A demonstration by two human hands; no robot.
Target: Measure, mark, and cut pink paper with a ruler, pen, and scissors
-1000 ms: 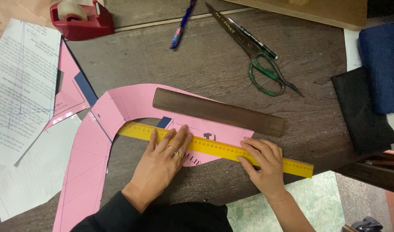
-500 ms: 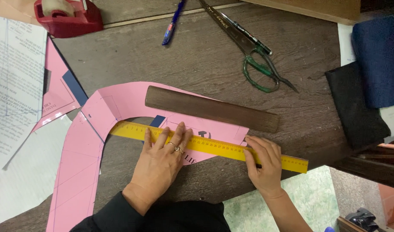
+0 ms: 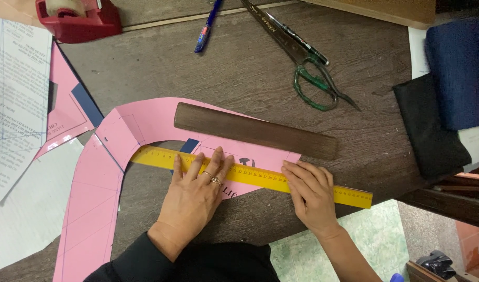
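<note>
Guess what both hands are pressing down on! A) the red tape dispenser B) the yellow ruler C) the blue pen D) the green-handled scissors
B: the left hand and the right hand both lie flat on the yellow ruler, which sits across the curved pink paper pattern; the scissors, tape dispenser and pen lie untouched farther up the table.

The left hand [image 3: 195,196] and right hand [image 3: 310,193] each cover a stretch of the yellow ruler [image 3: 250,175]. The red tape dispenser [image 3: 80,18] at 11 o'clock, the blue pen [image 3: 207,28] and the scissors [image 3: 297,52] at 12 o'clock run off the top edge. The pink paper pattern [image 3: 93,193] leaves the frame at 7 o'clock.
</note>
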